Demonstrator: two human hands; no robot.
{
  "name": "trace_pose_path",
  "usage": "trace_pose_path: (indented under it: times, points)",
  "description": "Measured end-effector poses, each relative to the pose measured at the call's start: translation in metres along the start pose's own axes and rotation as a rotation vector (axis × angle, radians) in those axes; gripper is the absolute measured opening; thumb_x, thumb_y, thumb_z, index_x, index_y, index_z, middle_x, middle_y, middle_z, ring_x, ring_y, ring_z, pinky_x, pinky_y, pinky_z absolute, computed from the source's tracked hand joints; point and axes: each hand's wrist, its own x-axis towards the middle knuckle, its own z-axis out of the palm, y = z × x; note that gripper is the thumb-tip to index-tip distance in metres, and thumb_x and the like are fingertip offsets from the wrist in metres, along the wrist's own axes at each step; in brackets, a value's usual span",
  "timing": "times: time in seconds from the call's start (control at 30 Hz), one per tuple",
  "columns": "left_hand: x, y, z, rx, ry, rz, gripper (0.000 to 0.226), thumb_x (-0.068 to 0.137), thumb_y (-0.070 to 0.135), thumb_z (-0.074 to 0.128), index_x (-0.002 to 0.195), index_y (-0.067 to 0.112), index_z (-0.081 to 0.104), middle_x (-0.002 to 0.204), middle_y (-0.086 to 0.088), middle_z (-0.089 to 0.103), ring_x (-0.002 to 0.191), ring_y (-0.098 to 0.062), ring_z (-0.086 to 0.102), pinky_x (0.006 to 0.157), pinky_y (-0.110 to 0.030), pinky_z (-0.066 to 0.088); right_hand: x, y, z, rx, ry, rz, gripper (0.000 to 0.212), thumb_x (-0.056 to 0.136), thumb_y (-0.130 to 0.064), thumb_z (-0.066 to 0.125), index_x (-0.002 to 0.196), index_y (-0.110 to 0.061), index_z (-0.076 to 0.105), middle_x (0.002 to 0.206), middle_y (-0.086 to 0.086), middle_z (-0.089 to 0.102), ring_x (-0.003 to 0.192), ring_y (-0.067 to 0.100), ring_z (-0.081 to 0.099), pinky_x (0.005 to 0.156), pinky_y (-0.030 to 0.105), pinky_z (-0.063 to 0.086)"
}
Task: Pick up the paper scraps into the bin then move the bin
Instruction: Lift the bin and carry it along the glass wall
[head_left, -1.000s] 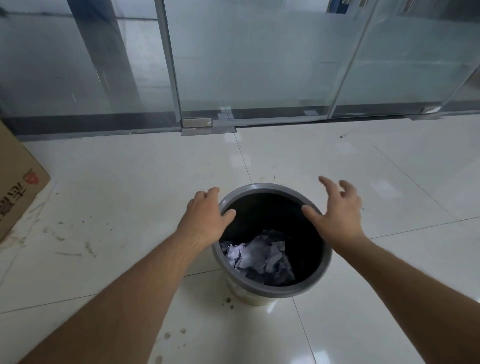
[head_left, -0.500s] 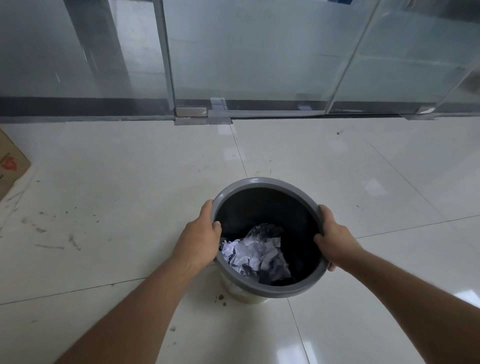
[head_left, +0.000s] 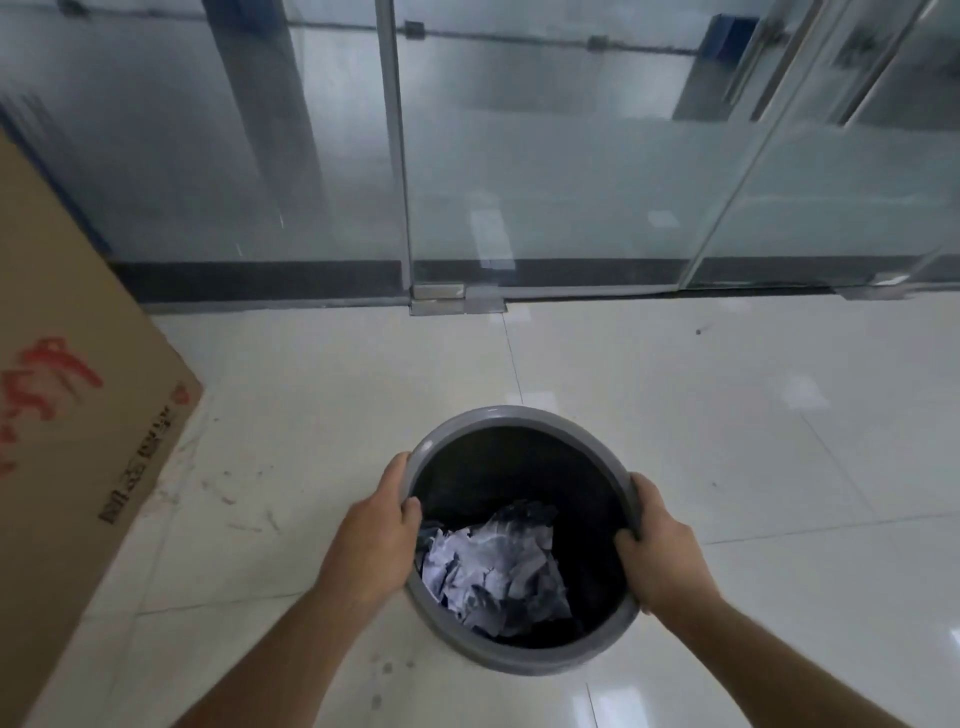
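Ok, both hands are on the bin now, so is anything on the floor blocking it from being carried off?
Ahead and to the right, nothing visible: bare cream tiles up to the glass doors. To the left, a large brown cardboard box stands on the floor. Left hand and right hand grip the round grey plastic bin at its rim.

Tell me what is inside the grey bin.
The bin, gripped at its rim by the left hand and right hand, holds crumpled paper scraps against a dark lining. Anything beneath the scraps is covered.
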Motion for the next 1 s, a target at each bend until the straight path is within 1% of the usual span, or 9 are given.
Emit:
trace_pose_path:
  times: [0.13,0.27,0.37,0.43,0.5,0.57,0.67,0.77,1.0]
  points:
    - [-0.030,0.119,-0.135,-0.030,0.041,0.022,0.036,0.098,0.026,0.040,0.129,0.045,0.038,0.077,-0.007,0.069,0.063,-0.025,0.066,0.048,-0.035,0.050,-0.036,-0.130,-0.132,0.020,0.034,-0.086,0.061,0.084,-0.011,0.046,0.140,-0.032,0.032,0.094,0.013,0.065,0.067,0.035,0.063,0.057,0.039,0.058]
    - [-0.057,0.253,-0.275,-0.067,0.125,0.077,0.038,0.097,0.028,0.041,0.129,0.047,0.038,0.069,-0.005,0.067,0.045,-0.018,0.060,0.031,-0.028,0.042,-0.066,-0.266,-0.274,0.054,0.103,-0.196,0.062,0.082,-0.010,0.048,0.140,-0.031,0.036,0.092,0.011,0.061,0.057,0.030,0.058,0.032,0.023,0.043]
    - [-0.078,0.343,-0.369,-0.063,0.207,0.121,0.049,0.098,0.030,0.042,0.141,0.047,0.028,0.068,-0.006,0.066,0.040,-0.018,0.059,0.031,-0.024,0.043,-0.091,-0.355,-0.366,0.065,0.167,-0.257,0.064,0.084,-0.014,0.049,0.143,-0.031,0.033,0.092,0.011,0.059,0.052,0.027,0.057,0.027,0.019,0.039]
    - [-0.098,0.395,-0.420,-0.054,0.253,0.165,0.048,0.099,0.030,0.042,0.142,0.045,0.029,0.071,-0.007,0.066,0.043,-0.018,0.060,0.032,-0.026,0.046,-0.112,-0.402,-0.419,0.073,0.194,-0.301,0.064,0.085,-0.016,0.049,0.144,-0.033,0.030,0.103,0.016,0.062,0.062,0.033,0.064,0.035,0.025,0.048]
    - [-0.119,0.438,-0.462,-0.061,0.301,0.196,0.047,0.099,0.029,0.043,0.141,0.044,0.031,0.077,-0.007,0.066,0.050,-0.021,0.065,0.034,-0.029,0.051,-0.131,-0.441,-0.463,0.083,0.233,-0.364,0.064,0.085,-0.016,0.051,0.144,-0.030,0.032,0.116,0.020,0.063,0.086,0.039,0.066,0.062,0.037,0.058]
    - [-0.137,0.472,-0.495,-0.056,0.348,0.220,0.047,0.098,0.027,0.044,0.141,0.042,0.033,0.083,-0.008,0.067,0.057,-0.026,0.068,0.039,-0.033,0.056,-0.144,-0.468,-0.497,0.091,0.272,-0.413,0.063,0.085,-0.016,0.054,0.144,-0.027,0.035,0.123,0.020,0.062,0.099,0.038,0.063,0.072,0.033,0.055]
    - [-0.161,0.505,-0.527,-0.060,0.361,0.277,0.040,0.100,0.026,0.044,0.138,0.037,0.038,0.084,-0.010,0.068,0.061,-0.026,0.070,0.042,-0.033,0.056,-0.157,-0.494,-0.527,0.110,0.296,-0.453,0.061,0.085,-0.016,0.055,0.143,-0.025,0.037,0.121,0.020,0.063,0.087,0.036,0.065,0.049,0.022,0.049]
    - [-0.175,0.520,-0.542,-0.053,0.384,0.311,0.037,0.100,0.026,0.044,0.136,0.034,0.039,0.080,-0.009,0.066,0.054,-0.019,0.065,0.038,-0.021,0.047,-0.165,-0.509,-0.540,0.123,0.313,-0.470,0.060,0.084,-0.015,0.054,0.142,-0.024,0.040,0.119,0.019,0.064,0.075,0.033,0.062,0.043,0.020,0.046]
    - [-0.182,0.532,-0.562,-0.061,0.364,0.303,0.030,0.099,0.026,0.046,0.128,0.033,0.045,0.081,-0.009,0.067,0.053,-0.017,0.065,0.039,-0.020,0.047,-0.173,-0.527,-0.554,0.198,0.283,-0.500,0.056,0.083,-0.012,0.051,0.137,-0.024,0.044,0.101,0.014,0.063,0.053,0.030,0.064,0.032,0.025,0.045]
